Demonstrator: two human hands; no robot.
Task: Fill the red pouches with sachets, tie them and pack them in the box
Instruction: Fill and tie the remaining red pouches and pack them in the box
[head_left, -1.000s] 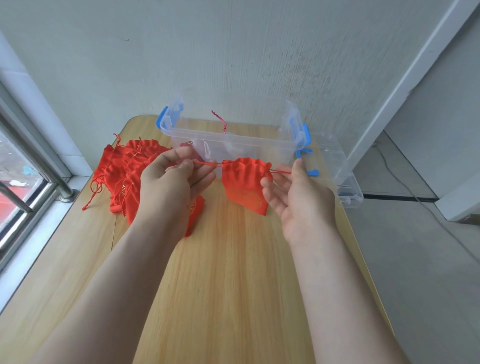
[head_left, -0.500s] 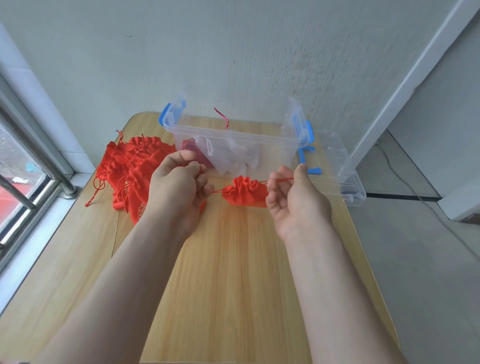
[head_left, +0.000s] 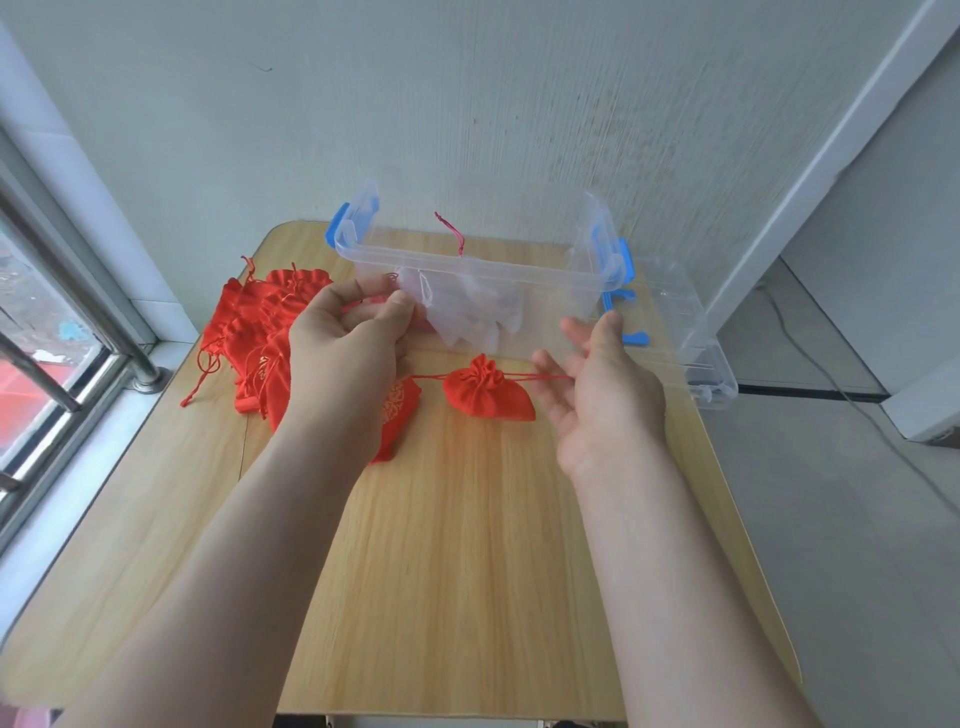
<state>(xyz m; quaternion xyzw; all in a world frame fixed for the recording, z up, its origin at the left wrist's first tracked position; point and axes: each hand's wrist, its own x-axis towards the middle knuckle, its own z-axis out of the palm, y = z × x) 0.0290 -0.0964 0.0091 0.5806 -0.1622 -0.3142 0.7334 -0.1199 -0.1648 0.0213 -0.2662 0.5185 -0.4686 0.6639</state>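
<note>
The red pouch (head_left: 488, 394), its mouth gathered shut, seems to rest on the worktop (head_left: 467, 545) just near of the clear box (head_left: 493, 266). Its drawstring (head_left: 535, 376) runs between the left hand (head_left: 345, 345), whose curled fingers pinch one end, and the right hand (head_left: 597, 400), whose fingers are loosely spread. It looks filled and cinched but not yet boxed, and with white sachets (head_left: 467, 319) in the box and a heap of red pouches (head_left: 249, 332) far left, most work seems left.
</note>
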